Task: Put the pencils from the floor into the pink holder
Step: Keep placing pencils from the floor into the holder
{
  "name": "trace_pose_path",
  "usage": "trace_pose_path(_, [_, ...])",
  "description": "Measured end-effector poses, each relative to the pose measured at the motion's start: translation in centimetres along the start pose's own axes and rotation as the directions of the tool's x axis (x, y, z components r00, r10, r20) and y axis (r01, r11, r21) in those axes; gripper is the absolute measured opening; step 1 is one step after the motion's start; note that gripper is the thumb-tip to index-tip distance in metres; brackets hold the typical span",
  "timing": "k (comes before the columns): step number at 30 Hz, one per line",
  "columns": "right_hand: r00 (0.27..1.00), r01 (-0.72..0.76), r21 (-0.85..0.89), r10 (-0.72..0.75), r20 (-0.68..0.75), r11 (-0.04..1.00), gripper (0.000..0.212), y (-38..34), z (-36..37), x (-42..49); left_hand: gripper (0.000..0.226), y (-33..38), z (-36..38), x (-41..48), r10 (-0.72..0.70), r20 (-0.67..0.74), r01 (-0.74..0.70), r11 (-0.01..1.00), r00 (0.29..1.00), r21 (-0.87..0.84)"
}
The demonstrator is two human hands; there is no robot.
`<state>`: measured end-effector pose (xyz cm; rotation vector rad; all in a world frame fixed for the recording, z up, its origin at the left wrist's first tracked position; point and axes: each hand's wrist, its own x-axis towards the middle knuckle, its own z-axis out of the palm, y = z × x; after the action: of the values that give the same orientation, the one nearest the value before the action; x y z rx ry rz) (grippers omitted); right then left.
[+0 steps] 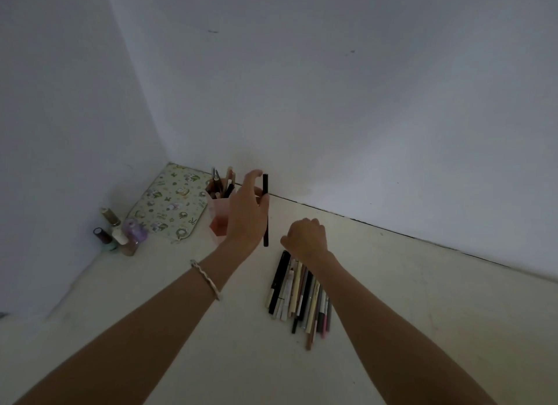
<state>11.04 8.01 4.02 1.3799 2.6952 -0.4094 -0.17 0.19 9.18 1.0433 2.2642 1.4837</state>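
Partway through: some pencils in the holder, a pile left on the floor.

I see the holder [219, 220] standing by the wall with several pencils upright in it. My left hand [246, 211], just in front of it, pinches one black pencil [265, 211] upright, not yet over the opening. My right hand [306, 237] is curled, knuckles up, over the far end of the pile [299, 296] lying beside the holder; I cannot tell whether it has hold of anything. I judge most of the job remains. A patterned pouch [169, 202] and some bottles [120, 232] sit in the corner, untouched.
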Motion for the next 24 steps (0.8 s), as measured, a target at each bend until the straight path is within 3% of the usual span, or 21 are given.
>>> trace_pose_path(5, [0.989,-0.012,-0.170,0.037,0.143,0.985,0.043,0.5,3.2,0.6,0.046,-0.1,-1.3,-0.2,0.062,0.026,-0.059,0.995,0.998,-0.078])
trace_pose_path(10, [0.996,-0.034,-0.109,0.042,0.077,0.993,0.025,0.3,4.1,0.7,0.044,-0.8,-1.9,-0.2,0.025,0.012,-0.023,0.990,1.000,-0.139])
trace_pose_path(13, [0.988,-0.146,0.128,0.140,0.059,0.981,0.021,-0.7,4.0,0.7,0.042,-0.9,-2.4,-0.3,0.034,-0.020,-0.037,0.982,0.999,-0.188])
trace_pose_path(15, [0.972,-0.228,0.457,0.228,0.054,0.860,0.017,-1.4,3.2,1.2,0.041,-0.8,-3.6,0.5,0.015,-0.104,-0.039,0.973,0.994,-0.228])
trace_pose_path(16, [0.969,-0.217,0.539,0.246,0.019,0.814,0.015,-1.7,2.5,1.5,0.040,-0.9,-4.5,1.2,-0.009,-0.181,-0.034,0.971,0.984,-0.236])
trace_pose_path(17, [0.975,-0.176,0.532,0.222,-0.024,0.828,0.016,-1.9,1.8,1.9,0.041,-1.0,-5.5,2.1,-0.038,-0.260,-0.028,0.969,0.965,-0.244])
trace_pose_path(19, [0.989,-0.093,0.296,0.124,-0.086,0.950,0.024,-2.2,1.0,2.1,0.041,-1.3,-7.2,3.5,-0.103,-0.356,0.000,0.960,0.929,-0.278])
trace_pose_path(21, [0.994,-0.094,0.055,0.097,-0.056,0.994,0.028,-2.5,1.2,1.8,0.040,-1.6,-7.9,3.9,-0.139,-0.361,0.015,0.946,0.922,-0.325])
trace_pose_path(24, [0.984,-0.169,-0.054,0.171,0.042,0.984,0.025,-2.2,3.0,1.2,0.040,-1.7,-7.5,3.6,-0.123,-0.316,0.012,0.943,0.941,-0.332])
